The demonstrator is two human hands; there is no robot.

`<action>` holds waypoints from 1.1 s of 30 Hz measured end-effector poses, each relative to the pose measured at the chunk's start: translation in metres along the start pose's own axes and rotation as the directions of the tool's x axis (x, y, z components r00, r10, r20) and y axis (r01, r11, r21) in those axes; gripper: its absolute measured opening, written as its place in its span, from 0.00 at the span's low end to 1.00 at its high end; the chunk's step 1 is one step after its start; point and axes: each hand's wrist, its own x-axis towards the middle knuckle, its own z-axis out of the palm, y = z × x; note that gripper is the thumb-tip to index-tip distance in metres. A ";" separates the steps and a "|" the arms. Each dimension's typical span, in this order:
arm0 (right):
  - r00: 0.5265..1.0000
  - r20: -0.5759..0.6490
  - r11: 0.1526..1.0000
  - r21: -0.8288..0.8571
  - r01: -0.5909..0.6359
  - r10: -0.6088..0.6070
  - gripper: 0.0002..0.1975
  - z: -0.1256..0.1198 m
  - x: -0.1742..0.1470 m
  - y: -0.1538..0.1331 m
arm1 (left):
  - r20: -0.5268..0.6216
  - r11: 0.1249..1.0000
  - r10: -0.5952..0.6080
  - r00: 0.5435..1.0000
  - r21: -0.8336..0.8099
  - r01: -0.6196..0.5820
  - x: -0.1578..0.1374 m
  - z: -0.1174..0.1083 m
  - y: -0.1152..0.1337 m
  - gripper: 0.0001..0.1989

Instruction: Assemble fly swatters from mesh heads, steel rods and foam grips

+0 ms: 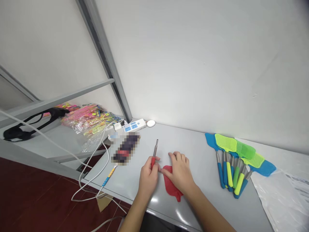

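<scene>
My left hand [149, 177] is closed around the red grip of a telescopic fly swatter handle [155, 149], whose metal rod points up and away from me. A red perforated fly swatter head [172, 188] lies flat on the grey table, its narrow socket toward the front edge. Over its upper right part rests my right hand [180, 169], palm down. The fingers of that hand are stretched forward and the thumb reaches left across the mesh, close to my left hand. Part of the red head is hidden beneath it.
Several blue, yellow and green fly swatters [233, 161] lie at the right, beside a white plastic bag [282, 196]. A power strip [134, 126], a blurred phone [126, 149] and white cables [83, 162] occupy the left. Colourful bagged items [89, 119] sit behind a metal post [106, 58].
</scene>
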 end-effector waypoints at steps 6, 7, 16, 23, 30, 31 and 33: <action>0.999 -0.044 0.998 -0.053 -0.017 0.015 0.15 -0.001 0.008 0.009 | -0.026 0.993 0.006 1.000 0.120 -0.003 -0.001 0.000 0.002 0.11; 0.998 -0.054 0.998 -0.059 -0.028 0.025 0.15 -0.001 0.009 0.010 | -0.029 0.990 0.010 1.000 0.139 -0.005 -0.001 0.000 0.003 0.11; 0.957 -0.191 0.966 -0.097 -0.241 0.220 0.15 -0.002 0.028 0.041 | 0.012 0.940 0.083 0.996 0.332 -0.082 -0.005 0.003 0.006 0.18; 0.932 -0.196 0.946 -0.052 -0.320 0.305 0.21 -0.018 0.027 0.070 | 0.092 0.841 0.171 0.981 0.504 -0.194 -0.011 0.006 0.011 0.16; 0.980 -0.018 0.978 -0.057 -0.201 0.200 0.34 -0.030 0.006 0.075 | 0.168 0.718 0.275 0.947 0.619 -0.318 -0.009 0.009 0.010 0.15; 0.978 0.000 0.976 -0.060 -0.209 0.210 0.32 -0.031 0.006 0.074 | 0.177 0.704 0.282 0.943 0.630 -0.328 -0.008 0.010 0.009 0.14; 0.967 0.018 0.967 -0.050 -0.251 0.252 0.28 -0.033 0.007 0.070 | 0.192 0.689 0.285 0.939 0.640 -0.340 -0.006 0.010 0.007 0.13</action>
